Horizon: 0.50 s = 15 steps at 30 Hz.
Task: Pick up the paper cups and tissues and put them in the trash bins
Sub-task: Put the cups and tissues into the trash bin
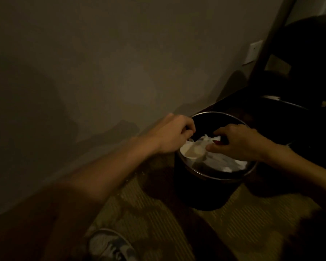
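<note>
Black trash bin (196, 194) holds a paper cup (192, 151) and tissues (220, 161); left hand (173, 134) curls at its rim, right hand (239, 142) over the tissues, neither grip can be told

left forearm (102, 178): bare from the lower frame edge to the wrist, its near end blurred
right forearm (290, 166): bare up to the wrist, its near part lost in shadow
left hand (174, 135): bare
right hand (239, 142): bare; 1 small red spot (217, 142) by the fingertips, too dim to tell whether it sits on a nail
shoe (109, 245): 1 sneaker, pale grey-white upper with darker patches, a light rim round the toe, blurred
</note>
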### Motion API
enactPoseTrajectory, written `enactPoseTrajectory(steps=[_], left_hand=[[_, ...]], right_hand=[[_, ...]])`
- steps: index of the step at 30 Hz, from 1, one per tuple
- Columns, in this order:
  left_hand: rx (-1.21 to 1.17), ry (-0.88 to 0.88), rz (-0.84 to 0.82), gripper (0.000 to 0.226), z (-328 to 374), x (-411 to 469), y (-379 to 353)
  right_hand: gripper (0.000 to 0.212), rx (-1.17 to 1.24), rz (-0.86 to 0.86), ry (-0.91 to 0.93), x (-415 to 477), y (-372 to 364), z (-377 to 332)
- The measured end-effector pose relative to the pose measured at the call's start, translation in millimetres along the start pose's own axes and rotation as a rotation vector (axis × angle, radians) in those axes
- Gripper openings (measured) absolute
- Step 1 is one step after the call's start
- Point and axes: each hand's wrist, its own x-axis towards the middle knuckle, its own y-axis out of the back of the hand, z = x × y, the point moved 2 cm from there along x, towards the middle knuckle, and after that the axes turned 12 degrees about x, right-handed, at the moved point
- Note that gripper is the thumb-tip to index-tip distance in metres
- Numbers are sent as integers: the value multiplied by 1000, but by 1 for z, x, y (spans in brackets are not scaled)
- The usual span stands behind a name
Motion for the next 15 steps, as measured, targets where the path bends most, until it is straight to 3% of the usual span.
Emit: enactPoseTrajectory(steps=[2,4,9,13,15], left_hand=[[111,13,38,14,-11,-14,36],[231,27,56,29,-25,-40,71],[751,146,23,43,-61,-140,148],[916,239,-93,30,-98,-262,180],[912,380,-159,27,-121,-338,176]], right_hand=[[58,-16,175,63,-6,6,-24],[31,246,271,244,-14,9,-67],[29,628,137,604,-26,-10,-219],[21,700,-109,822,-31,-51,-337],[24,666,-219,929,-35,-84,-392]])
